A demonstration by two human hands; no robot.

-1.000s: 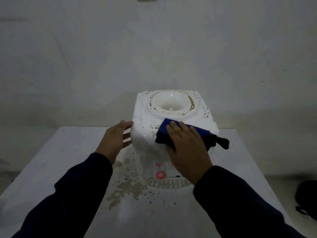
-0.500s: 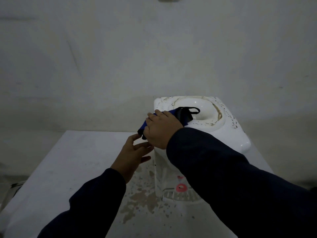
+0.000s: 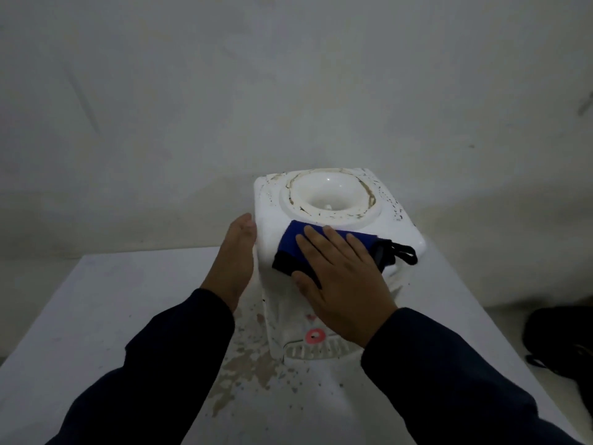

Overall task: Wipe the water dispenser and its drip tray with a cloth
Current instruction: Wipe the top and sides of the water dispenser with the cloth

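A small white water dispenser (image 3: 330, 200) stands on a white table (image 3: 96, 303), its top bowl ringed with brown grime. My right hand (image 3: 343, 281) lies flat on a blue cloth with black trim (image 3: 290, 248), pressing it against the dispenser's front top edge. The cloth's black loop (image 3: 404, 253) hangs off to the right. My left hand (image 3: 236, 258) rests flat against the dispenser's left side, fingers together. Below my right wrist show a red tap (image 3: 313, 336) and the white slotted drip tray (image 3: 317, 350), partly hidden by my arm.
Brown stains and specks (image 3: 250, 364) spread over the table in front left of the dispenser. A plain wall (image 3: 288, 91) stands close behind. A dark bag (image 3: 561, 342) lies on the floor past the table's right edge.
My right hand has swept the cloth from the dispenser's top left corner back to the front top edge. My left hand has slid up along the left side.
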